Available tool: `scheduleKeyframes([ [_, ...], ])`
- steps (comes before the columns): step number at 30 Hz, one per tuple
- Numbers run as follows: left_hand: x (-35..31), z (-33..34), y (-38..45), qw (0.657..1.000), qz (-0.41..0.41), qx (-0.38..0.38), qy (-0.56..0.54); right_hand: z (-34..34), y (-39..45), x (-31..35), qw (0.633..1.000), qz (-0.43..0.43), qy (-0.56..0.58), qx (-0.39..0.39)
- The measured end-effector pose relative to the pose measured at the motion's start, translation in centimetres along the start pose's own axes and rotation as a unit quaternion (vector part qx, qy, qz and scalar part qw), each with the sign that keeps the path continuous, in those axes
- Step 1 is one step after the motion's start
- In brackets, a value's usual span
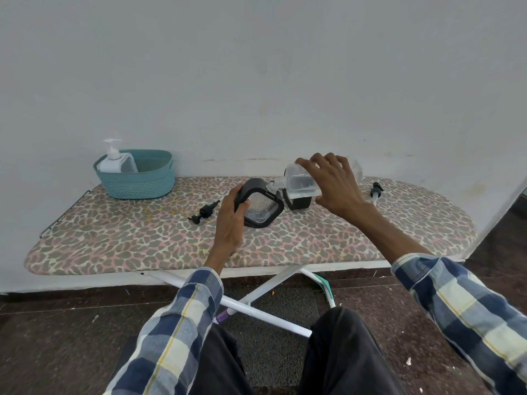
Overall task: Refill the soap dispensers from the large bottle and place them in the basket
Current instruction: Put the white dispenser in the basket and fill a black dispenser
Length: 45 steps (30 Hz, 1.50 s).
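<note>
My right hand [332,182] grips the large clear bottle [299,182], tipped on its side with its neck pointing left. The neck meets the opening of a black-framed dispenser [261,208], which my left hand [232,220] holds tilted on the ironing board [142,238]. A second black dispenser [298,202] stands right behind, partly hidden under the bottle. One black pump head [204,212] lies left of my left hand, another pump head [376,191] lies at the right. In the teal basket [137,181] at the back left stands a white pump dispenser [117,162].
The board has a leopard-print cover and stands against a pale wall. Its white crossed legs [256,303] show below the front edge, above a dark mat and my knees. A wire rack sticks out at the board's left end.
</note>
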<state>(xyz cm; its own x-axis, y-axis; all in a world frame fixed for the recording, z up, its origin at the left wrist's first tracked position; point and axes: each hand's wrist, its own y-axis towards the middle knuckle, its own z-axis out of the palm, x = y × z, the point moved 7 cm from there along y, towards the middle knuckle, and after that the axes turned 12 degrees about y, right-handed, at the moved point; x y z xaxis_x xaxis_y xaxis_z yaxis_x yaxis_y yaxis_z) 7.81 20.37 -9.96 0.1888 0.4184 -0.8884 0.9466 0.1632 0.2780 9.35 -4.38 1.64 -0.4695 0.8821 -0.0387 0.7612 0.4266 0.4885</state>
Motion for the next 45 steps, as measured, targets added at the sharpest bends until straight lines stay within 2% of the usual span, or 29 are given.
scheduleKeyframes([
  [45, 0.24, 0.07, -0.04, 1.000, -0.004, -0.002, -0.001, 0.16, 0.00, -0.21, 1.000, -0.005, -0.004, -0.011],
])
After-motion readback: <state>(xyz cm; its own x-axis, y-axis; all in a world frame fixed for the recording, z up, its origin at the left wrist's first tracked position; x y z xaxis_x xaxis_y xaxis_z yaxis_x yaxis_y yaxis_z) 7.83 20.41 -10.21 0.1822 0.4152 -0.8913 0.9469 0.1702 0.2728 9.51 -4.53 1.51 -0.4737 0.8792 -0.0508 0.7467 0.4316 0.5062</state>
